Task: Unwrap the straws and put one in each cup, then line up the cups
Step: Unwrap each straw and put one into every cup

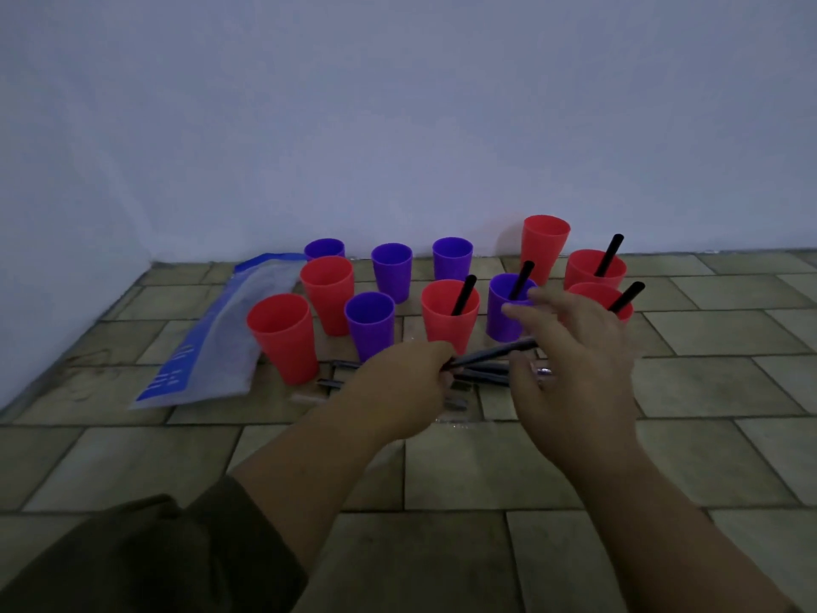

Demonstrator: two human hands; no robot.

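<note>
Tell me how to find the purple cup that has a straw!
Start at the wall, where the cups stand on the tiled floor. Go to the front row, behind the right hand. It is the only purple cup holding a black straw.

Dark olive-brown sleeve (146, 559) bunched above the left forearm (309, 453); right forearm (663, 502) bare.

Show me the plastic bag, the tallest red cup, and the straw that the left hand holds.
Plastic bag (216, 334): head view, middle of its pale panel.
Tallest red cup (546, 247): head view, its outer wall.
Held straw (490, 352): head view, middle of its shaft.
</note>
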